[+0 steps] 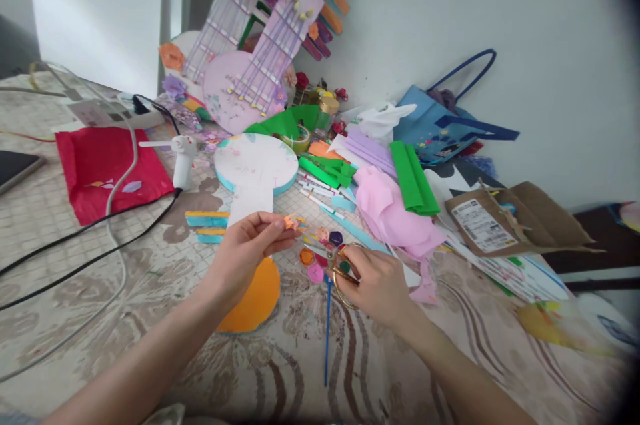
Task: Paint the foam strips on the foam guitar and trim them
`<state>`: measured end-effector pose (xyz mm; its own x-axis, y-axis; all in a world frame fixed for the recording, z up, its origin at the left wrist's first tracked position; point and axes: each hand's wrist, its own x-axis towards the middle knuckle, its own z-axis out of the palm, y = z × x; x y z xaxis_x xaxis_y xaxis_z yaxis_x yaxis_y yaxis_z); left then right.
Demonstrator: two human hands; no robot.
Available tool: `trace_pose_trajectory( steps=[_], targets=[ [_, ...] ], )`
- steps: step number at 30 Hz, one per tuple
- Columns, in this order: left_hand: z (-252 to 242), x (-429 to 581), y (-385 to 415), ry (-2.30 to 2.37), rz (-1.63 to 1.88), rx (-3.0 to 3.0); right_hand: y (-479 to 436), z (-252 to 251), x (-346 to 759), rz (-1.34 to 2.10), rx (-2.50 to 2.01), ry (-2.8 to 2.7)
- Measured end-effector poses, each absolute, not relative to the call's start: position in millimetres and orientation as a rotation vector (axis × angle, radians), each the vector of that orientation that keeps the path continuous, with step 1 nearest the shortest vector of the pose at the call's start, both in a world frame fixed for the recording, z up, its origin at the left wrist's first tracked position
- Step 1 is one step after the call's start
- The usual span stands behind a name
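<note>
Near the middle, my left hand (260,235) pinches a small orange paper flower (291,222) between thumb and fingertips. My right hand (377,275) grips gold-handled scissors (340,264), whose blades point left toward the flower. Below and between the hands lie several small round coloured pieces, among them an orange one (307,256) and a pink one (315,273). A thin blue stick (327,338) lies below the scissors. Under my left wrist is an orange disc (255,298) with a blue edge, joined to a white guitar-like cutout (255,162) that is partly hidden by the hand.
A white glue gun (183,162) stands left, beside red paper (90,178) and trailing cables. Pink crepe paper (387,205), green rolls (414,178) and markers lie right of centre. Farther right are a cardboard box (515,218) and a blue bag (435,122). Decorated cardboard guitars (250,72) lean behind.
</note>
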<state>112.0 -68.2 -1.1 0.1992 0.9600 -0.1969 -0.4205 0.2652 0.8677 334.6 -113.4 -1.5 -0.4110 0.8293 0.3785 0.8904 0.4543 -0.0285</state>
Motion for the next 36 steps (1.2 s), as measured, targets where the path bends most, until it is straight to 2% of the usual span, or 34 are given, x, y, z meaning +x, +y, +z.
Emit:
trace_pose_trajectory(
  steps=[8, 13, 20, 25, 36],
  targets=[
    [17, 98, -56, 0.984, 0.826, 1.471, -106, 7, 342, -0.439, -1.334, -2.499],
    [21, 102, -57, 1.138, 0.796, 1.766, -105, 13, 342, -0.488, -1.291, -2.578],
    [27, 105, -56, 1.044, 0.876, 1.877, -106, 15, 343, -0.518, -1.271, -2.571],
    [33, 106, -55, 1.038, 0.812, 2.097, -106, 17, 343, -0.527, -1.258, -2.584],
    [30, 108, -53, 1.073, 0.666, 2.130, -106, 21, 341, -0.567, -1.224, -2.633]
  ],
)
